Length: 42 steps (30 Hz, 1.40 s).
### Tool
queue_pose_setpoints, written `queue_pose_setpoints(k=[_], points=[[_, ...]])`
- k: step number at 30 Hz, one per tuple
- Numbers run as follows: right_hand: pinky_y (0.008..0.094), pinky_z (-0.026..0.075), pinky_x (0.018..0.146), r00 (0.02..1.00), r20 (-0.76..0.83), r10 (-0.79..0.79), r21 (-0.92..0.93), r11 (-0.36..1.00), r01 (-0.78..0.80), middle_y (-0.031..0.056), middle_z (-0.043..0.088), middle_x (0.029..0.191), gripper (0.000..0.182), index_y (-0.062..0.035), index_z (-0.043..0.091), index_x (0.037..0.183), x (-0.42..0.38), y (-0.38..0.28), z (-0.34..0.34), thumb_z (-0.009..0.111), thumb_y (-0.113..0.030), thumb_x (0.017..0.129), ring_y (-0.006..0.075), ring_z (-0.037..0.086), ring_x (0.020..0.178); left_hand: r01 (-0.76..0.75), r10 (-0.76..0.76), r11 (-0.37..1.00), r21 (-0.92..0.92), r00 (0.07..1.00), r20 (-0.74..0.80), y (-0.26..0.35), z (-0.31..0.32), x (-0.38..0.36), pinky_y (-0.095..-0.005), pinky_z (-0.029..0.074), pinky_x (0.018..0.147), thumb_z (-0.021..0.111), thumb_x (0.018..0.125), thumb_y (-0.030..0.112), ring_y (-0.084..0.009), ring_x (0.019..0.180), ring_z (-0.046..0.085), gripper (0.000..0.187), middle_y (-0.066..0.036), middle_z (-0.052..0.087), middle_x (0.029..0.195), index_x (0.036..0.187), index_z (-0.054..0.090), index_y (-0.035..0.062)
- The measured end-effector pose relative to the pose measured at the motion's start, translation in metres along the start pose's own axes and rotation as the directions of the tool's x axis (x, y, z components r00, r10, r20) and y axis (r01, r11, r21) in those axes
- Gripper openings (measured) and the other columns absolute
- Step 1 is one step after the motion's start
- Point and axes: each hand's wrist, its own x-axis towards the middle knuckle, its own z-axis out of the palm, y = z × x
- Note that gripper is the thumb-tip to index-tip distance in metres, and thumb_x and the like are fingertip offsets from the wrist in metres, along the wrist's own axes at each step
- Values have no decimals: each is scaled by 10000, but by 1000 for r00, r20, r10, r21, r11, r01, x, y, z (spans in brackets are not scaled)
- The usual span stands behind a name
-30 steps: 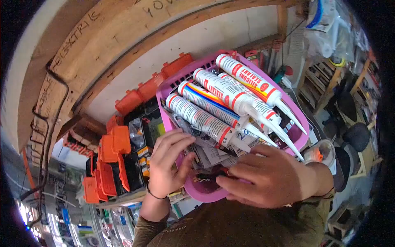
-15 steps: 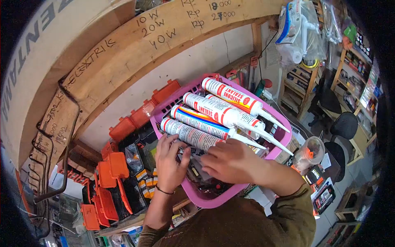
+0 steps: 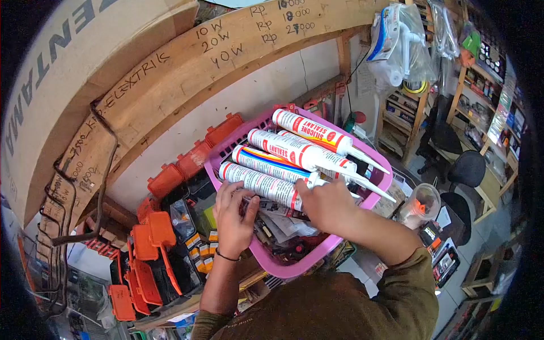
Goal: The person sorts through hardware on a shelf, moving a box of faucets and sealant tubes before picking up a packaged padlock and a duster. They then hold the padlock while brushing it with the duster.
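Several white sealant tubes with red bands and long white nozzles lie side by side across a pink plastic basket (image 3: 340, 242). The tube nearest me (image 3: 258, 184) is printed with small text. My left hand (image 3: 233, 218), with a dark band at the wrist, has its fingertips against the near side of this tube, thumb apart. My right hand (image 3: 328, 207) is closed around the tube's nozzle end and hides the nozzle. Beyond it lie a tube with a blue and yellow stripe (image 3: 272, 163) and "silicone sealant" tubes (image 3: 311, 131). Below the hands, loose packets (image 3: 283, 225) show inside the basket.
Orange-lidded boxes (image 3: 150, 283) and small yellow-and-white boxes (image 3: 201, 252) are at the left. A wooden beam (image 3: 187, 54) with handwritten prices curves overhead. A clear plastic container (image 3: 419, 207) stands at right, near black chairs (image 3: 473, 170) and shelves.
My right hand has moved slightly up and right, onto the end of the nearest tube, uncovering packets in the basket. My left hand stays by the tube. The view has shifted slightly.
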Motion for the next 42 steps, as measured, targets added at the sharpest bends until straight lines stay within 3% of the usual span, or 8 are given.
queue_pose_setpoints(k=[5, 7, 19, 24, 29, 34, 38, 42], points=[[444, 436, 606, 992, -125, 10, 51, 999, -4, 128, 600, 624, 281, -34, 487, 971, -4, 2, 2, 587, -185, 756, 315, 612, 607, 0, -1, 1000, -10, 1000, -8, -1, 0, -3, -448, 273, 943, 593, 827, 289, -334, 1216, 367, 249, -95, 516, 1164, 994, 600, 103], [441, 451, 571, 947, -319, 29, 78, 997, -5, 137, 600, 654, 263, -28, 492, 942, -4, 0, 2, 574, -231, 796, 312, 612, 619, 14, -14, 1000, -21, 1000, -13, -1, 1, -4, -452, 248, 968, 600, 822, 281, -333, 1238, 355, 294, -94, 509, 1194, 1058, 571, 107], [439, 482, 547, 965, -188, 181, 135, 978, -158, 173, 626, 701, 302, -27, 597, 829, -6, -10, -17, 484, -303, 878, 315, 621, 615, -6, -15, 985, -170, 992, -121, -11, 10, -3, -439, 266, 966, 649, 782, 209, -333, 1209, 395, 458, -140, 498, 1202, 1177, 467, 67], [414, 480, 554, 919, -331, 213, 109, 976, -187, 141, 635, 718, 289, -37, 605, 834, -15, -13, -21, 522, -314, 860, 307, 620, 621, -83, 56, 986, -145, 981, -186, -7, 3, 0, -430, 300, 975, 693, 729, 149, -343, 1156, 429, 563, -192, 478, 1198, 1198, 422, -7], [390, 429, 465, 699, -712, 68, 68, 997, -28, 93, 567, 629, 259, -73, 591, 829, -59, 1, -46, 630, -321, 767, 257, 577, 563, -134, 92, 987, -91, 927, -363, 6, -17, -13, -425, 281, 1006, 714, 695, 103, -372, 1189, 364, 661, -230, 371, 1285, 1236, 357, -29], [336, 380, 443, 629, -750, -205, -268, 963, -4, 46, 538, 626, 279, -83, 610, 850, -121, 10, -77, 666, -326, 724, 203, 518, 519, -286, 325, 946, 155, 796, -510, 24, -44, -26, -538, 239, 991, 836, 530, 155, -432, 1216, 308, 878, -231, 323, 1321, 1249, 338, 77], [282, 327, 450, 572, -692, -439, -511, 859, 41, 37, 527, 634, 323, -63, 633, 855, -164, -6, -100, 691, -333, 687, 153, 459, 494, -396, 470, 883, 253, 746, -471, 37, -54, -45, -504, 229, 969, 748, 590, 207, -364, 1205, 368, 648, -173, 443, 1242, 1157, 445, 137], [309, 315, 508, 580, -690, -434, -554, 831, -37, 50, 522, 701, 303, -50, 604, 888, -194, -29, -107, 677, -232, 657, 182, 465, 555, -351, 447, 895, 276, 720, -531, 49, -62, -62, -461, 289, 911, 733, 619, 265, -305, 1048, 519, 484, -101, 546, 1070, 1038, 541, 116]])
